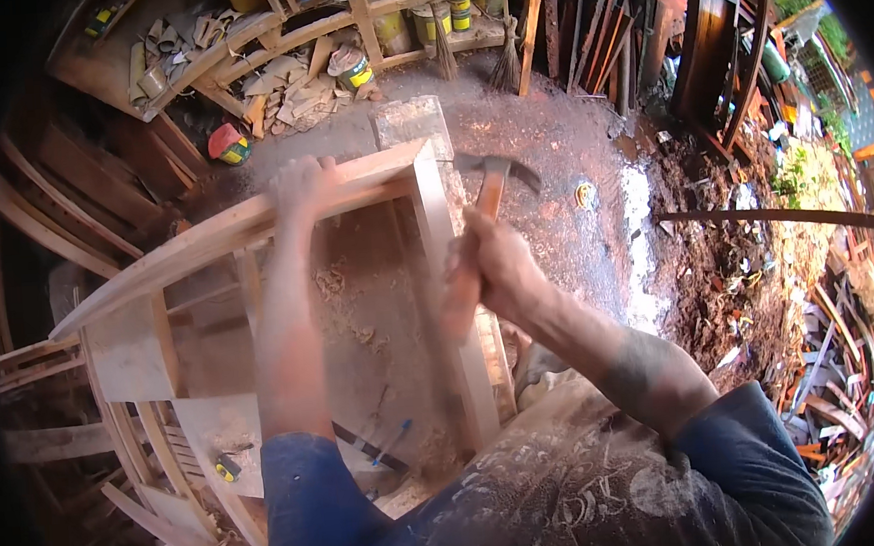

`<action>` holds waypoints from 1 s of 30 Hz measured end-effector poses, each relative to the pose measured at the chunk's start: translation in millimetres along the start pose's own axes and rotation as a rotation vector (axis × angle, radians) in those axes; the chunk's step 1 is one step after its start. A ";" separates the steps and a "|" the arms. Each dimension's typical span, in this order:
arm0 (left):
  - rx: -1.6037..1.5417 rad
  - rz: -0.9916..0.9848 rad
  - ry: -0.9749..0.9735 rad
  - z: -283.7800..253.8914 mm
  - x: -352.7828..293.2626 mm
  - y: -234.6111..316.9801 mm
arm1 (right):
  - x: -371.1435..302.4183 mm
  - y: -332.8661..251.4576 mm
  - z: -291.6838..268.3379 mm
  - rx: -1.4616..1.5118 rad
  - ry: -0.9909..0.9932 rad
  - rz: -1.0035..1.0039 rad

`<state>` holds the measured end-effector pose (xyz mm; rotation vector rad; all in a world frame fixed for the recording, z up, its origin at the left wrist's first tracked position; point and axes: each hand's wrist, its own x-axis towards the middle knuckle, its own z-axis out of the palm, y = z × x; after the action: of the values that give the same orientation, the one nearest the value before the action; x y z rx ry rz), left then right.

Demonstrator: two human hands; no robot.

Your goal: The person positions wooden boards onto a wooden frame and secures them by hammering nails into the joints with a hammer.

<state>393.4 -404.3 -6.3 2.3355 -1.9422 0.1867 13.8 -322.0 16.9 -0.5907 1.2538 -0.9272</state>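
1. Hammer [492,185] – wooden handle wrapped in the right hand [492,265], fingers clenched round it, steel head at 12 o'clock from the fist, just beside the frame's corner
2. Left hand [302,186] presses closed over the top rail of the pale wooden frame [205,237], at 9 o'clock from the hammer
3. Shavings lie inside the frame – blue pen [392,443] at 6 o'clock

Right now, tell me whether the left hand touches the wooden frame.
Touching. The head view shows the left hand gripping the wooden frame's top rail, fingers wrapped over it.
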 end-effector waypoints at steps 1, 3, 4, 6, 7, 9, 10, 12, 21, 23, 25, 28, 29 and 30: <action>-0.005 0.011 0.000 -4.9 0.9 6.5 | 18.2 -2.6 6.4 -0.122 -0.094 -0.007; -0.050 -0.049 -0.043 -14.1 -4.9 14.4 | 23.2 -21.8 -14.8 -0.055 -0.016 0.138; -0.056 -0.054 -0.037 -15.7 -2.2 18.3 | 13.7 -47.0 -32.3 0.086 0.143 0.119; -0.049 -0.049 0.006 -17.6 -6.7 19.7 | 3.5 -69.4 -97.7 0.303 0.342 -0.043; -0.044 -0.054 0.011 -21.5 -5.0 19.5 | 5.0 -72.2 -121.3 0.447 0.426 -0.089; -0.038 -0.085 -0.012 -21.5 -6.7 23.9 | -21.0 -43.1 -67.7 0.355 0.323 -0.105; -0.042 -0.078 -0.010 -21.6 -3.1 27.3 | -18.6 -30.9 -31.5 0.358 0.329 -0.111; -0.026 -0.092 -0.048 -25.1 -2.3 31.3 | -2.8 -1.6 44.3 0.220 -0.062 0.204; -0.044 -0.125 -0.078 -25.3 -10.1 19.2 | -28.8 -53.8 -85.8 0.264 0.196 0.004; -0.034 -0.129 -0.078 -34.4 -4.5 22.2 | -43.3 -26.8 2.0 0.162 0.104 -0.058; -0.025 -0.072 -0.028 -24.7 -2.1 24.3 | -7.8 -11.8 55.1 -0.014 -0.119 0.129; -0.032 -0.089 -0.056 -29.3 -10.2 17.5 | 24.0 -40.5 35.9 -0.049 -0.078 0.169; -0.037 -0.097 -0.057 -26.3 -11.3 16.7 | 10.7 -57.8 20.1 0.049 0.081 0.149; -0.042 -0.111 -0.061 -25.7 -9.7 20.1 | 4.8 -71.6 -14.7 0.088 0.134 0.121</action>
<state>371.0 -394.7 17.6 2.4410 -1.8167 0.0658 -18.9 -362.0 68.8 -0.3838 1.3455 -0.9271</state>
